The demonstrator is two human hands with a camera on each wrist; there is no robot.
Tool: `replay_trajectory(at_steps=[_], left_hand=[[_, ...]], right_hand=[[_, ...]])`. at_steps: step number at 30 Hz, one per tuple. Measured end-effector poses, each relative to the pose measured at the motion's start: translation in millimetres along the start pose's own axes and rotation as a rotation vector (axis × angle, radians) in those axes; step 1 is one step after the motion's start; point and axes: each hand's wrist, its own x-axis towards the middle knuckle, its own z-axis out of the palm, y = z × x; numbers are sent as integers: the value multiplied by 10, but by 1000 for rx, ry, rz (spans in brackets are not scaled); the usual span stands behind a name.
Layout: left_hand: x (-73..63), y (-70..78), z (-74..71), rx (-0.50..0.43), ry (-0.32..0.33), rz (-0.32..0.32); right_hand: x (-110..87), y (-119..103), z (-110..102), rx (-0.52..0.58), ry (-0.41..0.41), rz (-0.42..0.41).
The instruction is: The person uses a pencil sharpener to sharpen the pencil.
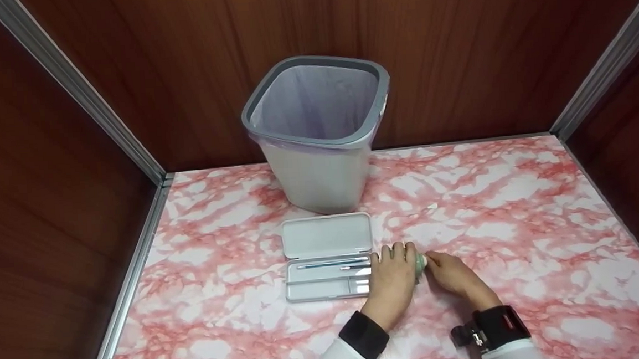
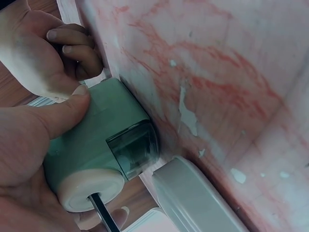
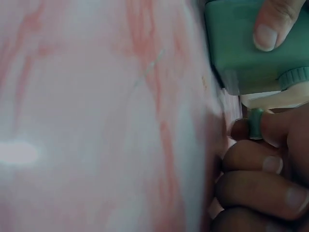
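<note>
My left hand (image 1: 393, 277) grips a green crank pencil sharpener (image 2: 106, 116) from above, thumb along its side. A dark, slim pencil (image 2: 104, 215) sticks out of the sharpener's pale round front, close to the left fingers. Beside the sharpener's rear, my right hand (image 1: 456, 276) pinches the small green knob (image 3: 255, 124) of its cream crank. To the left lies an opened grey pencil case (image 1: 327, 236), lid folded back. A blue slender pencil or brush (image 1: 330, 264) lies in its upper compartment. The left hand hides the case's right end and most of the sharpener in the head view.
A grey waste bin (image 1: 319, 174) with a lilac liner stands behind the pencil case. Dark wood panels (image 1: 456, 54) wall the back and both sides. The tabletop (image 1: 223, 329) has a red and white marbled pattern, with small white flecks near the sharpener.
</note>
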Motion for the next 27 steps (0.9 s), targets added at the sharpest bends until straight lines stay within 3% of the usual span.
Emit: replay_trajectory(at_steps=[10,20,27], left_hand=[[7,7,-29,-3,-66,-13],[46,24,-43,20,-90,-10],[30,22,-45,27,-100,-16]], right_hand=[[-250,-18,40,66,-6,15],[-373,-90,-80,404,-127,24],[-427,-147,-129,463,-140,61]])
